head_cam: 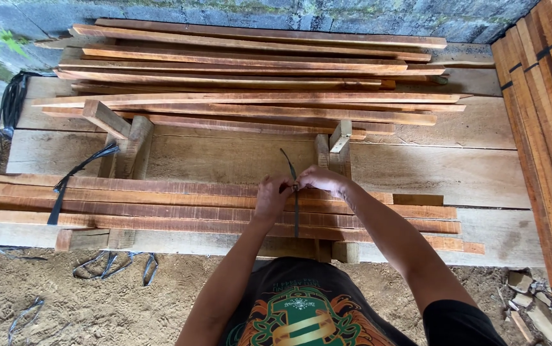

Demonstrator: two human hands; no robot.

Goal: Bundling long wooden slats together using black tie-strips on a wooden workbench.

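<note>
Both the left hand (271, 197) and right hand (323, 179) pinched a thin black strap (296, 211) between them; it ran across the near bundle of reddish slats (161, 208).

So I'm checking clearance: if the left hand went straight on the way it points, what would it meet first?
Probably the black strap that the left hand already pinches, then the right hand.

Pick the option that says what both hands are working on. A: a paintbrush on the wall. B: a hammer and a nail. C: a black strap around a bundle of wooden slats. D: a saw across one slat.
C: the left hand and right hand pinch a black strap looped around the bundle of slats.
</note>
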